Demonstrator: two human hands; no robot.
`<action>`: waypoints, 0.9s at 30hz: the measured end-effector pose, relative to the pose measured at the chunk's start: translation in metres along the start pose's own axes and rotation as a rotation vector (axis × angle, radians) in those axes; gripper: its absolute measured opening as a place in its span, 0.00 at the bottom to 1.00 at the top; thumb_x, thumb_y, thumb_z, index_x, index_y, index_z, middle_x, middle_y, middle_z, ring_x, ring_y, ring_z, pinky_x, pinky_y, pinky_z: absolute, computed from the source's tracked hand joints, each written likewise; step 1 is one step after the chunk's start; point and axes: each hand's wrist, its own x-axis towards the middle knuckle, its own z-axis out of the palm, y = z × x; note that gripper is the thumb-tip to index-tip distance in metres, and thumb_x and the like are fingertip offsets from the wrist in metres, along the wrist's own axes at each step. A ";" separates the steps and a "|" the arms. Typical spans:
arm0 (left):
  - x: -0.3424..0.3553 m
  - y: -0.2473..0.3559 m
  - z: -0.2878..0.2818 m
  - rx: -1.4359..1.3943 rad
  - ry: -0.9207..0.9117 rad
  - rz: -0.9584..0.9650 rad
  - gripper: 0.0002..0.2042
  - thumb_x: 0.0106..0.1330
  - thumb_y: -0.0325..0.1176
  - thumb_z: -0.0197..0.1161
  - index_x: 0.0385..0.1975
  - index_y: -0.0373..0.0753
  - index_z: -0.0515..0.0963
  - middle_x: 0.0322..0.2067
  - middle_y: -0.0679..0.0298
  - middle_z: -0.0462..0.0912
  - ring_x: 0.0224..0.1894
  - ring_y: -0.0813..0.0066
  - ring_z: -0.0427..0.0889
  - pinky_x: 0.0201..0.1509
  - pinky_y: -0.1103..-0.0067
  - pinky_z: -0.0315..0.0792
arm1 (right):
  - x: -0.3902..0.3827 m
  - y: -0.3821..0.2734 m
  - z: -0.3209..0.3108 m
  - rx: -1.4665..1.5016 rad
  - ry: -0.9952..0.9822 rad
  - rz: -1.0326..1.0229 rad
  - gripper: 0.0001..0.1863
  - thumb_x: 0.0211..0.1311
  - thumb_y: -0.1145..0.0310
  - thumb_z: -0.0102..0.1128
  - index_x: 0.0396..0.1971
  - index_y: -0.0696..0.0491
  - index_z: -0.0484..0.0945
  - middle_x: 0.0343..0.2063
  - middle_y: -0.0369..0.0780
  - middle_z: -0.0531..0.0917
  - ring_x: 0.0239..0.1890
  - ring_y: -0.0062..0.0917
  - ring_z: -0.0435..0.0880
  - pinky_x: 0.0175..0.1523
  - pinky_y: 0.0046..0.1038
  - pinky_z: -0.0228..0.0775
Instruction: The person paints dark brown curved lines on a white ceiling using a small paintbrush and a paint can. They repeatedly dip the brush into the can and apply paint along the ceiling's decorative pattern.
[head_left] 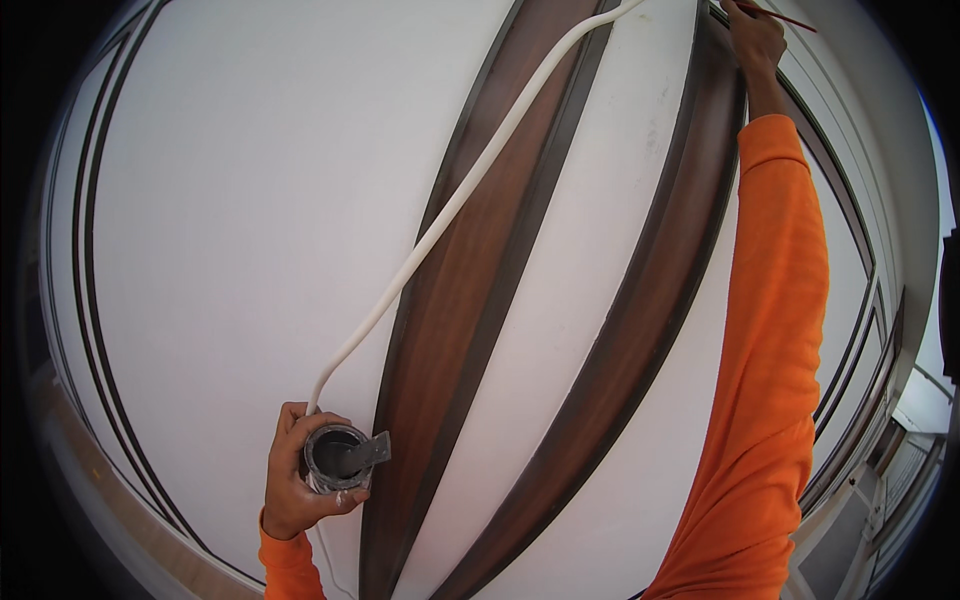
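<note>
- L hand [288, 485], lower left of frame: fingers part-curled round dark pot [327, 485], thumb on near side; mouth faces cam, prob. to keep dark grey contents in reach.
- Flat grey blade [376, 450] sits in pot, end over rim, likely for easy grab.
- R hand [757, 42], top right: fingers closed on thin red stick [797, 20], prob. pinched for fine control; tip hidden, can't tell contact. Arm stretched up along brown strip [655, 270].
- White cord [450, 210] runs diag. to L hand; can't tell if held.
</note>
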 end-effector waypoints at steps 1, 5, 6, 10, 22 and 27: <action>0.000 0.000 0.000 -0.004 -0.002 0.002 0.35 0.37 0.43 0.83 0.49 0.36 0.81 0.43 0.63 0.72 0.48 0.68 0.73 0.56 0.73 0.71 | 0.001 0.002 -0.001 0.001 -0.011 -0.010 0.12 0.59 0.66 0.67 0.41 0.52 0.91 0.34 0.41 0.92 0.36 0.27 0.89 0.42 0.29 0.81; 0.001 -0.001 0.000 -0.012 -0.006 -0.002 0.35 0.36 0.43 0.84 0.49 0.36 0.81 0.43 0.63 0.72 0.49 0.68 0.73 0.56 0.73 0.72 | -0.002 0.000 -0.005 -0.024 -0.051 -0.015 0.13 0.59 0.65 0.67 0.40 0.53 0.91 0.35 0.42 0.92 0.37 0.28 0.89 0.43 0.29 0.81; 0.000 0.000 0.000 -0.009 -0.002 -0.005 0.35 0.36 0.43 0.84 0.49 0.36 0.81 0.43 0.63 0.71 0.49 0.68 0.73 0.56 0.73 0.72 | -0.006 -0.007 -0.006 -0.039 -0.071 0.038 0.13 0.58 0.65 0.67 0.40 0.54 0.91 0.35 0.42 0.92 0.37 0.28 0.89 0.43 0.29 0.81; 0.000 0.001 0.000 -0.005 0.000 -0.011 0.35 0.36 0.43 0.83 0.49 0.36 0.81 0.43 0.63 0.71 0.49 0.69 0.73 0.56 0.74 0.71 | -0.013 -0.021 -0.011 -0.046 -0.018 0.062 0.14 0.58 0.63 0.67 0.40 0.54 0.91 0.35 0.43 0.92 0.38 0.29 0.89 0.46 0.29 0.81; 0.000 0.002 0.002 -0.003 0.011 -0.027 0.36 0.36 0.44 0.83 0.49 0.37 0.81 0.43 0.63 0.72 0.49 0.68 0.74 0.56 0.73 0.72 | -0.008 -0.015 -0.013 -0.032 -0.130 0.073 0.15 0.58 0.63 0.66 0.42 0.52 0.91 0.38 0.41 0.92 0.40 0.30 0.89 0.48 0.30 0.80; 0.000 0.002 0.002 0.002 0.015 -0.031 0.36 0.36 0.44 0.83 0.48 0.36 0.81 0.43 0.63 0.72 0.49 0.68 0.74 0.56 0.72 0.72 | -0.009 -0.026 -0.015 -0.045 -0.087 0.099 0.15 0.59 0.62 0.66 0.42 0.53 0.91 0.39 0.41 0.92 0.41 0.30 0.89 0.47 0.31 0.80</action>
